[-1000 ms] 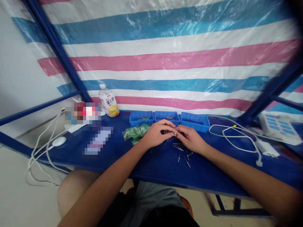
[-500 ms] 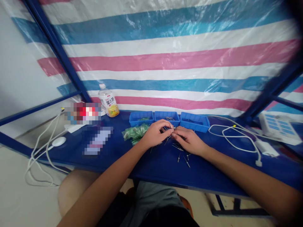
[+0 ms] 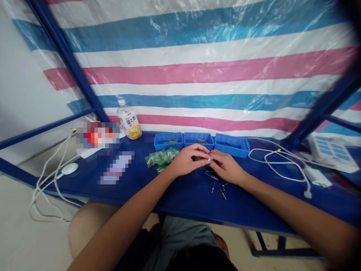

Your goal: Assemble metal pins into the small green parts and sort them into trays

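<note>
My left hand [image 3: 189, 160] and my right hand [image 3: 226, 165] meet fingertip to fingertip over the blue table. A small shiny metal piece [image 3: 209, 160], which looks like the end of a blind rivet, shows between the pinched fingertips. Its other parts are hidden by the fingers. Loose blind rivets [image 3: 222, 193] with thin stems lie in front of and below my right hand; more are partly covered by both hands. Close by my left hand is a pile of small green plastic bags [image 3: 161, 159].
Behind my hands stand three blue bins: the left bin [image 3: 168, 146], the middle bin [image 3: 210, 136] with metal pieces, and the right bin [image 3: 237, 151]. A drink bottle [image 3: 130, 122] stands at back left. White cables [image 3: 278, 162] and a charger [image 3: 318, 177] lie at right.
My left fingers have shifted slightly right and lower, closer against my right fingertips. The metal piece that stood up between the left fingers now shows its round end at the fingertips.
</note>
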{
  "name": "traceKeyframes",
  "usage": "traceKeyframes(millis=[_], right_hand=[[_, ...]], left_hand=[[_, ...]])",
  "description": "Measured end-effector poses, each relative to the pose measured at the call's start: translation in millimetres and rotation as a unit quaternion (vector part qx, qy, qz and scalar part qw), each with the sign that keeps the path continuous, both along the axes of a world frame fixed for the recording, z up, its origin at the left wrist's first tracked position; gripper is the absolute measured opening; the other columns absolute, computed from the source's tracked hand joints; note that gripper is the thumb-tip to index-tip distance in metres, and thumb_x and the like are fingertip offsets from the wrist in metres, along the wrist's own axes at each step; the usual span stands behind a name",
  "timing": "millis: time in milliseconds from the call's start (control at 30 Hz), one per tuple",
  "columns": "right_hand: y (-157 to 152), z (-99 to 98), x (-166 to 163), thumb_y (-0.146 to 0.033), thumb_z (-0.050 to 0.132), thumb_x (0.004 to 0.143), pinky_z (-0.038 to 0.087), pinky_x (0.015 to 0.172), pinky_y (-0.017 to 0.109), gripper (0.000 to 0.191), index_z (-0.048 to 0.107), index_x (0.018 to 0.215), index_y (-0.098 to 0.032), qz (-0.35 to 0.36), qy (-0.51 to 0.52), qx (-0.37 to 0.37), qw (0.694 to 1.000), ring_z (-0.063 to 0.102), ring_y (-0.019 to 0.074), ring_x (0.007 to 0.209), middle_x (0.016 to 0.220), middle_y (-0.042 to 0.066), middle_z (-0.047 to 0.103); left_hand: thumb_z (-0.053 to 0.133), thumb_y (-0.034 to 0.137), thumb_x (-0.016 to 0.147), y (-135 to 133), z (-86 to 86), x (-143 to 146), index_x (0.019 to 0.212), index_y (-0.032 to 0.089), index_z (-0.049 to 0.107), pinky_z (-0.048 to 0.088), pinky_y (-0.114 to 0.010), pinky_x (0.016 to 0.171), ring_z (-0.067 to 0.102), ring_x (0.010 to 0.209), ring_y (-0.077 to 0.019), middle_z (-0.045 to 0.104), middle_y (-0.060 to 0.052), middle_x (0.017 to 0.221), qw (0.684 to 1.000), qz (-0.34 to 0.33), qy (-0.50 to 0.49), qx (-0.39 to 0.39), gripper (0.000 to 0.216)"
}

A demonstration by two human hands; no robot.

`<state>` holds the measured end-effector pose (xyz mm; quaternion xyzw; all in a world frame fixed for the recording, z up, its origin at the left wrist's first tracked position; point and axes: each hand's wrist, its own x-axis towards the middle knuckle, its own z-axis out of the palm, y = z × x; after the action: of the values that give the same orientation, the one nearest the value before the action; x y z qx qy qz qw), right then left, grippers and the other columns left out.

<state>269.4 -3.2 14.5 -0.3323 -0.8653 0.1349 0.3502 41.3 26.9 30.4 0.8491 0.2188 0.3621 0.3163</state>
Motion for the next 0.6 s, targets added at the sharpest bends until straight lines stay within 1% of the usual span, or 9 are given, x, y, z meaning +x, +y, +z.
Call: traceKeyframes(millis=[67, 167, 233, 267, 333, 400, 467, 533, 600], right_hand=[[0.2, -0.5, 0.3, -0.030, 0.046, 0.109, 0.049, 0.080, 0.036, 0.025, 0.069, 0.105, -0.022, -0.003, -0.006, -0.002, 1.000, 0.063, 0.0224, 0.086, 0.092, 0.007, 0.069], [0.2, -0.8, 0.3, -0.034, 0.045, 0.110, 0.048, 0.076, 0.036, 0.030, 0.069, 0.098, -0.022, -0.010, -0.006, -0.013, 1.000, 0.062, 0.0214, 0.080, 0.085, 0.006, 0.066], [-0.3, -0.3, -0.4, -0.036, 0.045, 0.110, 0.049, 0.078, 0.036, 0.032, 0.068, 0.093, -0.022, -0.009, 0.001, -0.021, 1.000, 0.062, 0.0213, 0.082, 0.085, 0.006, 0.067], [-0.6, 0.1, -0.8, -0.036, 0.044, 0.110, 0.049, 0.079, 0.036, 0.033, 0.068, 0.092, -0.022, -0.006, 0.006, -0.026, 1.000, 0.063, 0.0215, 0.084, 0.087, 0.006, 0.068], [-1.1, 1.0, -1.4, -0.035, 0.044, 0.110, 0.050, 0.083, 0.036, 0.033, 0.068, 0.093, -0.022, 0.001, 0.013, -0.034, 0.999, 0.065, 0.0218, 0.087, 0.091, 0.007, 0.070], [-1.0, 1.1, -1.4, -0.035, 0.044, 0.110, 0.050, 0.084, 0.037, 0.032, 0.069, 0.095, -0.022, -0.001, 0.017, -0.040, 0.999, 0.066, 0.0220, 0.088, 0.092, 0.006, 0.071], [-0.1, 0.2, -0.5, -0.036, 0.045, 0.110, 0.050, 0.084, 0.037, 0.031, 0.070, 0.097, -0.023, -0.007, 0.019, -0.049, 0.999, 0.066, 0.0224, 0.089, 0.093, 0.006, 0.071], [1.5, -1.4, 1.0, -0.038, 0.045, 0.110, 0.051, 0.084, 0.037, 0.032, 0.070, 0.098, -0.024, -0.020, 0.031, -0.062, 0.997, 0.067, 0.0229, 0.090, 0.095, 0.006, 0.072], [3.6, -3.1, 2.3, -0.042, 0.045, 0.109, 0.052, 0.086, 0.037, 0.033, 0.071, 0.100, -0.024, -0.037, 0.056, -0.078, 0.995, 0.069, 0.0236, 0.092, 0.098, 0.006, 0.073]], left_hand=[[0.070, 0.034, 0.098, 0.0, 0.1, 0.1, 0.112, 0.024, 0.081, 0.058, -0.033, 0.087, 0.070, 0.103, -0.0196, 0.068, -0.009, 0.128, 1.000, 0.010, -0.008, -0.010, 0.021], [0.070, 0.036, 0.098, -0.7, 1.3, 0.5, 0.112, 0.024, 0.080, 0.058, -0.031, 0.077, 0.070, 0.089, -0.0160, 0.069, -0.010, 0.126, 0.999, 0.028, -0.025, -0.021, 0.022], [0.069, 0.037, 0.098, -1.5, 2.5, 1.0, 0.111, 0.022, 0.080, 0.057, -0.029, 0.074, 0.069, 0.085, -0.0150, 0.070, -0.010, 0.124, 0.998, 0.041, -0.036, -0.024, 0.023], [0.069, 0.038, 0.098, -1.9, 3.2, 1.3, 0.109, 0.021, 0.080, 0.058, -0.029, 0.073, 0.070, 0.086, -0.0156, 0.070, -0.011, 0.123, 0.998, 0.049, -0.041, -0.026, 0.023], [0.069, 0.038, 0.097, -2.3, 4.3, 1.5, 0.107, 0.020, 0.080, 0.059, -0.031, 0.078, 0.071, 0.095, -0.0189, 0.071, -0.011, 0.121, 0.997, 0.070, -0.042, -0.016, 0.023], [0.072, 0.039, 0.095, -2.2, 4.7, 1.1, 0.107, 0.021, 0.080, 0.059, -0.036, 0.090, 0.070, 0.107, -0.0226, 0.071, -0.011, 0.122, 0.995, 0.094, -0.031, 0.011, 0.022], [0.075, 0.041, 0.093, -1.8, 4.1, 0.4, 0.108, 0.022, 0.079, 0.056, -0.040, 0.101, 0.068, 0.114, -0.0246, 0.071, -0.010, 0.122, 0.993, 0.114, -0.010, 0.042, 0.025], [0.075, 0.044, 0.093, -1.6, 2.7, -0.3, 0.111, 0.023, 0.078, 0.053, -0.043, 0.107, 0.067, 0.116, -0.0251, 0.071, -0.009, 0.121, 0.989, 0.126, 0.020, 0.069, 0.028], [0.071, 0.046, 0.095, -1.7, 0.7, -0.7, 0.114, 0.023, 0.077, 0.051, -0.045, 0.108, 0.065, 0.117, -0.0260, 0.071, -0.009, 0.119, 0.984, 0.138, 0.059, 0.099, 0.030]])
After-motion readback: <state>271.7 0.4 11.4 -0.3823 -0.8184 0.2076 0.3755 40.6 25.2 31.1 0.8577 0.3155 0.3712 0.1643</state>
